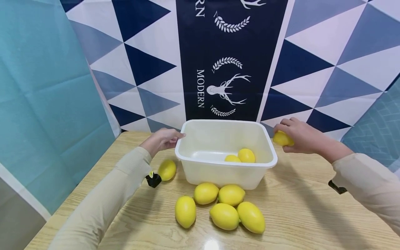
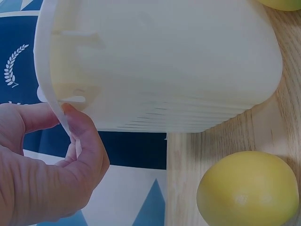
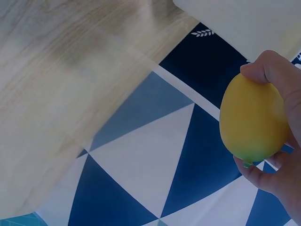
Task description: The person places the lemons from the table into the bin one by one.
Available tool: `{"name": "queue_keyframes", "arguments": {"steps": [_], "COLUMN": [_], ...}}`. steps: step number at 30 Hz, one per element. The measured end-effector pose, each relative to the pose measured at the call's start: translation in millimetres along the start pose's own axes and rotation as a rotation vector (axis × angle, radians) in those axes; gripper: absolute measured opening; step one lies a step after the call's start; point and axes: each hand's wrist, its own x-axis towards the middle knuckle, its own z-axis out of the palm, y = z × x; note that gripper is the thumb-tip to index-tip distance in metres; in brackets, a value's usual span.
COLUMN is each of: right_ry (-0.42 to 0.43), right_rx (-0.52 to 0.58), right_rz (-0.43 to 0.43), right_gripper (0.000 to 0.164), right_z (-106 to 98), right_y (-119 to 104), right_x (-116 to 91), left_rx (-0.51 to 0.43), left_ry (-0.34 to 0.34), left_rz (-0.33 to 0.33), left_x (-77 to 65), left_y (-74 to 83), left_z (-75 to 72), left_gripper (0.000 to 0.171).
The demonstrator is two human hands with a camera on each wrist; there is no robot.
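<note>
A white plastic bin (image 1: 218,173) stands at the back of the wooden table, with two lemons (image 1: 246,155) inside at its right end. My left hand (image 1: 165,138) pinches the bin's left rim between thumb and curled fingers, as the left wrist view shows up close. To the right of the bin, my right hand (image 1: 298,135) holds a lemon (image 3: 254,117) up beside the rim, thumb on one side and fingers on the other. The held lemon has a greenish stem tip. Under my left wrist another lemon (image 1: 167,169) lies by the bin's left side.
Several lemons (image 1: 224,216) lie grouped in front of the bin on the wooden table (image 1: 300,222). A patterned cloth (image 1: 150,69) with triangles and a dark deer panel hangs right behind the bin. Teal cloth (image 1: 43,104) hangs along the left side.
</note>
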Motion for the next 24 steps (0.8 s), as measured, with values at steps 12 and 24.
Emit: {"name": "queue_keyframes", "arguments": {"steps": [12, 24], "right_ry": [-0.032, -0.043], "right_rx": [-0.017, -0.026], "right_rz": [0.043, 0.015], "right_gripper": [0.051, 0.050], "right_z": [-17.6, -32.7], "right_y": [-5.6, -9.9], "right_x": [11.9, 21.9], "left_rx": [-0.014, -0.009], "left_ry": [-0.005, -0.021], "left_rz": [0.003, 0.016], "left_x": [0.5, 1.4], "left_y": [-0.1, -1.8], "left_z": [-0.2, -0.8], "left_gripper": [0.046, 0.045]}}
